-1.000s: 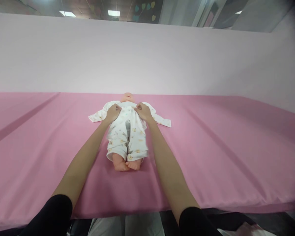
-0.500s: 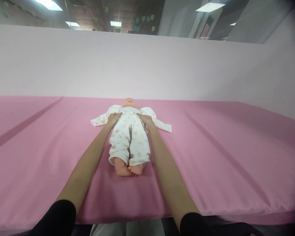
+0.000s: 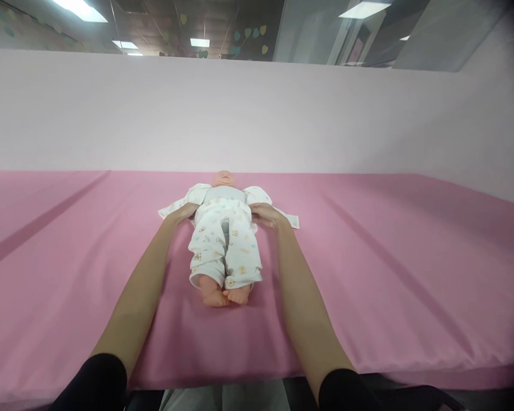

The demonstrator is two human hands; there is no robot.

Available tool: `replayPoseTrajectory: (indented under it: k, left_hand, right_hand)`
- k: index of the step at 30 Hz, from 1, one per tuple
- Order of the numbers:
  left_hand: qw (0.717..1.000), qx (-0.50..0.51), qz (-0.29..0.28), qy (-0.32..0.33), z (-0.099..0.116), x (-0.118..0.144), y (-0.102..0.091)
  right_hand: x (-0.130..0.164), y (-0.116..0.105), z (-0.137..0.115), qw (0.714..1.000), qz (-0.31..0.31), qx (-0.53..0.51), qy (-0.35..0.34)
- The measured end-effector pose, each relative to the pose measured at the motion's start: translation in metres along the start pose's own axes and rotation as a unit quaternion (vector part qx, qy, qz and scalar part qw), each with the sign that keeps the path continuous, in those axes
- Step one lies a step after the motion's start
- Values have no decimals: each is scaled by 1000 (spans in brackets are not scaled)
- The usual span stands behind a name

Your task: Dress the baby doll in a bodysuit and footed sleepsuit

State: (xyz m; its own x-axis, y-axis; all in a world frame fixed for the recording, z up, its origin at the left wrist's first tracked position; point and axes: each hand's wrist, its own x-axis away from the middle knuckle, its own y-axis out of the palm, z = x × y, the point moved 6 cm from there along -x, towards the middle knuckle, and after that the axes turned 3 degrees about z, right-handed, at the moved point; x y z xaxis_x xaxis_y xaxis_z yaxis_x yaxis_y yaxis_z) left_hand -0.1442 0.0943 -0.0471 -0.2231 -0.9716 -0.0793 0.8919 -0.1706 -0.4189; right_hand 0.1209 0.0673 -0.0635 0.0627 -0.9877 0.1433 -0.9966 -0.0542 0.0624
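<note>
A baby doll (image 3: 224,179) lies on its back on a pink-covered surface, its head away from me and bare feet towards me. It wears white printed trousers (image 3: 244,251), a plain pale undershirt (image 3: 225,193) and a white printed top (image 3: 257,194) spread out at both sides. My left hand (image 3: 183,213) is against the doll's waist on the left, fingers reaching inward, their tips hidden. On the other side of the waist, my right hand (image 3: 267,214) lies with thumb and fingers apart, tips at the trousers' edge. Neither hand visibly grasps any cloth.
The pink cover (image 3: 394,257) has long creases and ends at a front edge close to my body. Behind the doll's head stands a white wall (image 3: 223,114), with glass panels (image 3: 308,34) above it. The wall continues round on the right.
Both hands have moved outward from the front of the waistband to the sides of the waist. More of the undershirt and the trousers' top edge now shows. The doll stays in place.
</note>
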Motion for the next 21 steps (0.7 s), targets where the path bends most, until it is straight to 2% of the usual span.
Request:
replayPoseTrajectory:
  k: [4, 8, 13, 18, 21]
  left_hand:
    - [998, -1, -53, -17, 1, 10, -3]
    - [994, -1, -105, -11, 3, 19, -2]
    - [984, -1, -180, 3, 8, 25, 6]
    - [986, 3, -164, 35, 12, 25, 8]
    - [984, 22, -175, 27, 8, 25, 9]
  right_hand:
    - [7, -2, 4, 995, -98, -11, -20]
    - [11, -2, 14, 988, -152, 15, 20]
    - [6, -2, 21, 988, -147, 39, 22]
    - [-3, -4, 26, 993, -119, 12, -4]
    - [-4, -4, 30, 993, -112, -21, -14]
